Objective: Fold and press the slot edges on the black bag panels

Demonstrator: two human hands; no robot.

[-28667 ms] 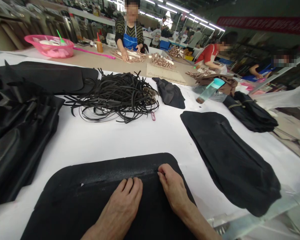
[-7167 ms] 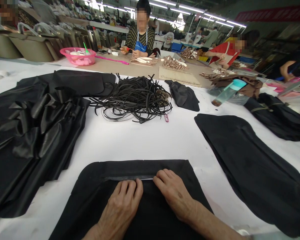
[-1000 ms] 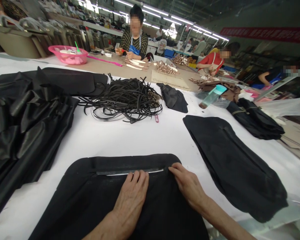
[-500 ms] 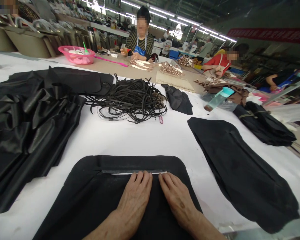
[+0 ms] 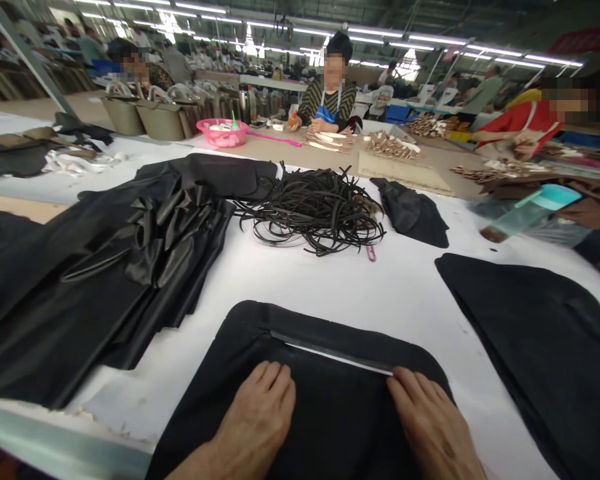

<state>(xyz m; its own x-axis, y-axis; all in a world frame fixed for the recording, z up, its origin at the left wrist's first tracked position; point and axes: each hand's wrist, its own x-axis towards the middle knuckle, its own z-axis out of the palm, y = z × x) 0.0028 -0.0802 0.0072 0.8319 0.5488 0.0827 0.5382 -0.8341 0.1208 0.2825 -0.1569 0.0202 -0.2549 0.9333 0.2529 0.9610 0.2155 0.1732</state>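
Observation:
A black fabric panel [image 5: 340, 427] with rounded corners lies flat on the white table [image 5: 405, 293] right before me. A narrow slit [image 5: 330, 352] with a pale edge runs across its upper part. My left hand [image 5: 257, 423] rests flat on the panel just below the slit's left half, fingers stretched out. My right hand [image 5: 433, 427] lies flat at the slit's right end, fingers extended and touching the fabric. Neither hand holds anything.
A heap of black shiny material [image 5: 105, 267] lies at the left. A tangle of black straps [image 5: 315, 210] sits beyond, with a small black piece [image 5: 413, 213] and a teal-capped bottle [image 5: 530, 213] to its right. Another black panel [image 5: 545, 340] lies at the right. Several people work at the far table.
My hands have spread apart along the slit, the right one sliding to its right end. The camera has swung left, bringing more of the left table into view.

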